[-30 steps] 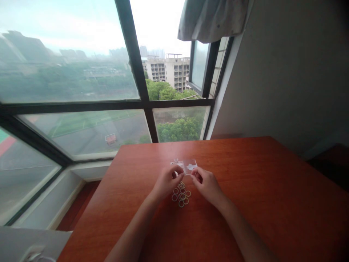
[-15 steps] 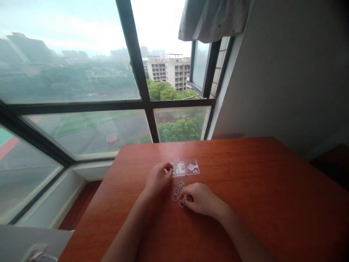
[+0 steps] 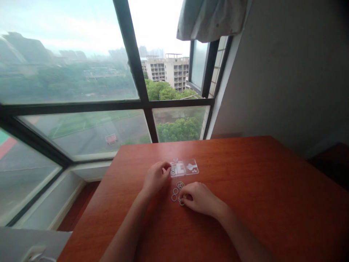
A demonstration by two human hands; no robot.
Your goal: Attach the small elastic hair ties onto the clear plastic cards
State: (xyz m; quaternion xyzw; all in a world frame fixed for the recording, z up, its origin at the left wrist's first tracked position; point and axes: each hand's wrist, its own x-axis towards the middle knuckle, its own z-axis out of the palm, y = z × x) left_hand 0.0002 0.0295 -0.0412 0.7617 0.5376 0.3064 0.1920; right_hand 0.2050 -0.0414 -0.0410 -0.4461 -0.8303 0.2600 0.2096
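Observation:
On the brown table lies a small clear plastic case point(image 3: 178, 169) with its lid point(image 3: 192, 167) folded out flat to the right. Small rings sit in its left part. My left hand point(image 3: 155, 178) has its thumb and fingertips closed at the case's left edge. Nearer to me, several loose pale rings point(image 3: 180, 186) lie on the table in a loose group, some overlapping. My right hand point(image 3: 201, 198) is over the right side of this group, thumb and fingers pinched at a ring point(image 3: 181, 203). The fingers partly hide the rings there.
The wooden table point(image 3: 245, 174) reaches to a window with dark frames point(image 3: 147, 105) at the back and left. A grey wall point(image 3: 286, 72) stands on the right. A curtain point(image 3: 212, 22) hangs above the far corner.
My right fingers have shifted slightly among the rings, and the ring at the near end has moved up a little against them. My left hand stays at the case.

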